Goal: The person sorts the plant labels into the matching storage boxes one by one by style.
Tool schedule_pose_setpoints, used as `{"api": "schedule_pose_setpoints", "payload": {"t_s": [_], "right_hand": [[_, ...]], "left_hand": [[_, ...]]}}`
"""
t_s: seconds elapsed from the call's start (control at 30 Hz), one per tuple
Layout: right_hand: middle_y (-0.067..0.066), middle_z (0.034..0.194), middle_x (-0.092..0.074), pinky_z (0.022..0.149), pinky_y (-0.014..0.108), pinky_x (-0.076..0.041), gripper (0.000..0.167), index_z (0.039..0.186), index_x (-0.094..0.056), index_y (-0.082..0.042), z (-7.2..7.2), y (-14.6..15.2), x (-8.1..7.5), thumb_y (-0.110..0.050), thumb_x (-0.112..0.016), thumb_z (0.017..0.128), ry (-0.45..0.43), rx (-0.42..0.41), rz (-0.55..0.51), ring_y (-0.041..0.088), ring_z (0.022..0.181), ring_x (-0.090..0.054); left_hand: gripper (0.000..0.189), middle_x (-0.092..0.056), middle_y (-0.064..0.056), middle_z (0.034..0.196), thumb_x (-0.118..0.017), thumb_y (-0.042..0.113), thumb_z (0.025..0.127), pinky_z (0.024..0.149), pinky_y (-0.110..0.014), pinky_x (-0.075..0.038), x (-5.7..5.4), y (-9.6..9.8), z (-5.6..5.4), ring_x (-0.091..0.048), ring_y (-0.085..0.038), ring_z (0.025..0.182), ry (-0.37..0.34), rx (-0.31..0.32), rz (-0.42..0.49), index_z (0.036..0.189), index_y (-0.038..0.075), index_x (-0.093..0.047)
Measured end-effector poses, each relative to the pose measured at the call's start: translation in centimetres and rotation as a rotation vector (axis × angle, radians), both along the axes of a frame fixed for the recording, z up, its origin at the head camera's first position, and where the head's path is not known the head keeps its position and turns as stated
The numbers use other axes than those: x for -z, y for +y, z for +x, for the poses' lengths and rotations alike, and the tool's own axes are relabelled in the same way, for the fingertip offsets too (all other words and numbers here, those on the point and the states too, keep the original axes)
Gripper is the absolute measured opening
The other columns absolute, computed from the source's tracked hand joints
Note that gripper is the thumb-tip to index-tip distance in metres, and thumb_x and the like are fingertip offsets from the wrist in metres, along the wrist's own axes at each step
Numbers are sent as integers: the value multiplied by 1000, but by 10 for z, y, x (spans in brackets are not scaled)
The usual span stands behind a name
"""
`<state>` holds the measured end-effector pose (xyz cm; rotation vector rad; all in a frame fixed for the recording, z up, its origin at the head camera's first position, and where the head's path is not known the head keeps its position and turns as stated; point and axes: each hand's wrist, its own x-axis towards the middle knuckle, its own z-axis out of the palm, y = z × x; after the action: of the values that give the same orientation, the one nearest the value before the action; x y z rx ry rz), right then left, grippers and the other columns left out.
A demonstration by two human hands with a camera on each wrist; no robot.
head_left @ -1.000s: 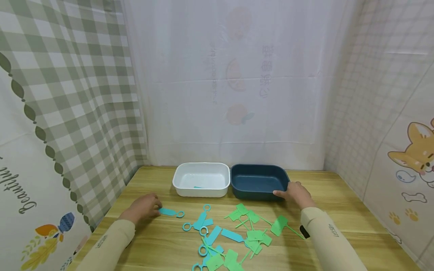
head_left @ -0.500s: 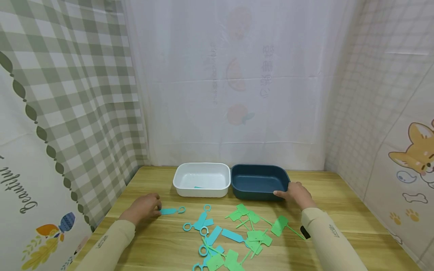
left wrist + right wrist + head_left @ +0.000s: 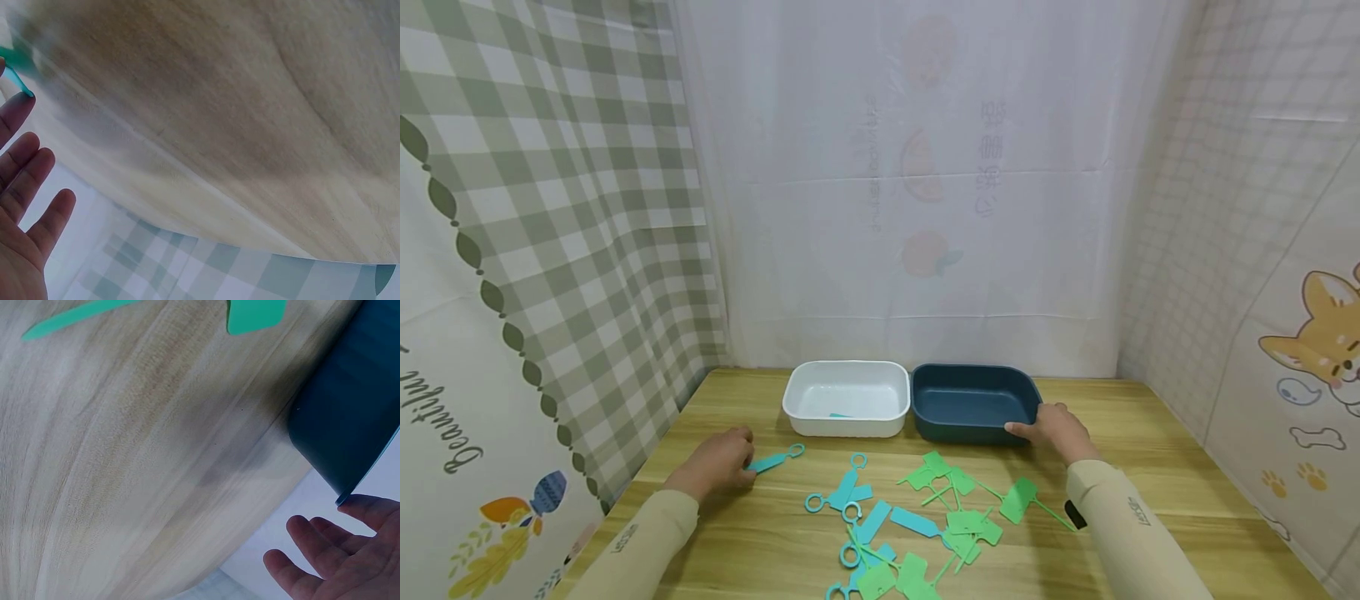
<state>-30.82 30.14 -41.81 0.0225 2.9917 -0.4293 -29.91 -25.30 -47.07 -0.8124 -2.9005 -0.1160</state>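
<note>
My left hand (image 3: 718, 462) pinches the flat end of a blue plastic tag (image 3: 767, 462) at the table's left; the tag's ring points away to the right. In the left wrist view, a small bit of the tag (image 3: 17, 80) shows between the thumb and index fingertips, the other fingers apart from it. My right hand (image 3: 1054, 429) rests at the front right corner of a dark blue bin (image 3: 970, 432), thumb along its front wall. The right wrist view has one fingertip touching the bin's rim (image 3: 344, 497), the other fingers loosely extended. That thumb is hidden there.
A white bin (image 3: 846, 427) stands against the dark blue bin's left, with a bit of blue inside. Several blue ring tags (image 3: 872, 522) and green stemmed tags (image 3: 1017, 500) lie spread and overlapping on the wooden table (image 3: 760, 550). Curtains enclose the back and sides.
The blue tag in my left hand has turned, its ring end swinging away from me. The left fingers have shifted slightly. My right hand and both bins stay where they were.
</note>
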Motion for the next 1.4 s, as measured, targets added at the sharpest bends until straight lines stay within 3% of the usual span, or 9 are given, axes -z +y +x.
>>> {"api": "schedule_pose_setpoints", "payload": {"t_s": [0.17,0.37,0.63,0.77,0.97,1.17,1.4], "right_hand": [[50,127,-40,86,60,-48,87,124,-49,24,0,1,1,-56,-61,93,6,-6,-6,56,110,-52],[50,128,-39,86,60,-48,88,125,-47,25,0,1,2,-56,-61,93,4,-8,-6,57,110,-51],[51,127,-38,85,60,-48,87,124,-48,24,0,1,1,-56,-62,93,1,-5,-7,56,109,-52],[50,126,-39,85,59,-49,87,124,-48,25,0,1,1,-55,-62,93,1,-5,-14,55,107,-54],[50,126,-39,84,59,-49,84,124,-49,25,2,1,1,-53,-61,94,2,-9,-17,53,105,-55],[50,126,-39,83,59,-50,84,124,-49,24,2,0,0,-53,-62,94,7,-8,-15,52,102,-57],[50,125,-39,83,58,-50,85,124,-49,25,0,0,1,-54,-62,93,11,-6,-14,51,101,-57]], "left_hand": [[26,-53,0,90,-73,13,69,62,-33,-45,-4,-3,-1,-46,-14,70,-6,-41,1,57,16,-50],[22,-53,-2,90,-75,15,72,60,-35,-47,-13,-9,-2,-51,-18,70,44,-60,-32,60,14,-56],[18,-52,-3,85,-76,22,73,61,-44,-48,-23,-14,-8,-53,-23,69,109,-96,-36,64,11,-64],[22,-51,-3,84,-78,25,74,67,-51,-48,-30,-16,-13,-53,-21,69,136,-110,-52,62,12,-65],[23,-60,-11,96,-80,28,77,74,-60,-51,-46,-20,-16,-61,-28,74,132,-134,-47,67,10,-69],[23,-61,-10,94,-77,27,79,69,-53,-49,-62,-22,-21,-61,-27,75,98,-187,-37,67,10,-68],[21,-61,-12,100,-76,25,81,84,-65,-45,-75,-6,-31,-60,-32,87,82,-189,-10,69,10,-68]]}}
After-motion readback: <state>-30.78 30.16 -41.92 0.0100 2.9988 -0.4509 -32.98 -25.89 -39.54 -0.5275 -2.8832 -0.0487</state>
